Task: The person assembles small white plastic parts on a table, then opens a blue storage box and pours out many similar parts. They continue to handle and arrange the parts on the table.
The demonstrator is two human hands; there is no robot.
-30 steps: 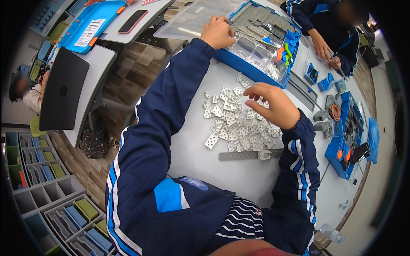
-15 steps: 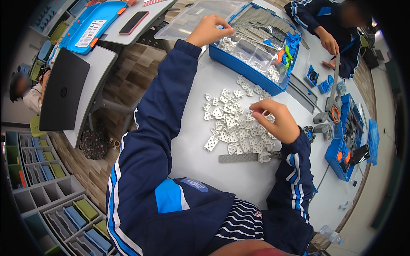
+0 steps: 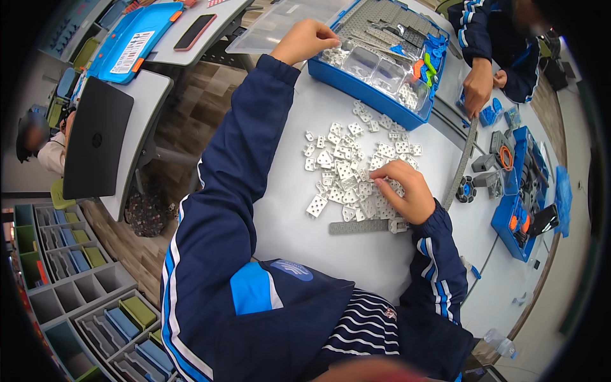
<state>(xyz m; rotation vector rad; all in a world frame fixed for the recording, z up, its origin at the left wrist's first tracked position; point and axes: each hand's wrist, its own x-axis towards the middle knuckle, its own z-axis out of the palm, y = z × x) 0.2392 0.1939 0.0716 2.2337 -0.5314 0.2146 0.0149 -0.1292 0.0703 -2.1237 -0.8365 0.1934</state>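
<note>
My left hand point(image 3: 304, 42) reaches over the near left corner of a blue storage box point(image 3: 372, 95). Its fingers are pinched together above a compartment of small white pieces point(image 3: 333, 56); whatever they hold is hidden. A loose pile of white plastic connector pieces point(image 3: 344, 170) with holes spreads across the table. My right hand point(image 3: 407, 194) is at the pile's right side, thumb and fingers curled down among the pieces; what lies between the fingertips cannot be made out. Below the pile lies a flat grey perforated beam point(image 3: 358, 227), with a white connector point(image 3: 398, 225) at its right end.
Across the table a co-worker's hand point(image 3: 478, 88) grips a long grey beam point(image 3: 462, 167) slanting down near my right sleeve. A second blue box point(image 3: 517, 223) with dark parts stands at right, by grey blocks point(image 3: 489, 164). On the left desk sit a laptop point(image 3: 95, 140) and phone point(image 3: 195, 32).
The co-worker's long beam has swung down and left toward my right sleeve. My right hand has shifted slightly lower over the pile. My left hand stays at the box corner.
</note>
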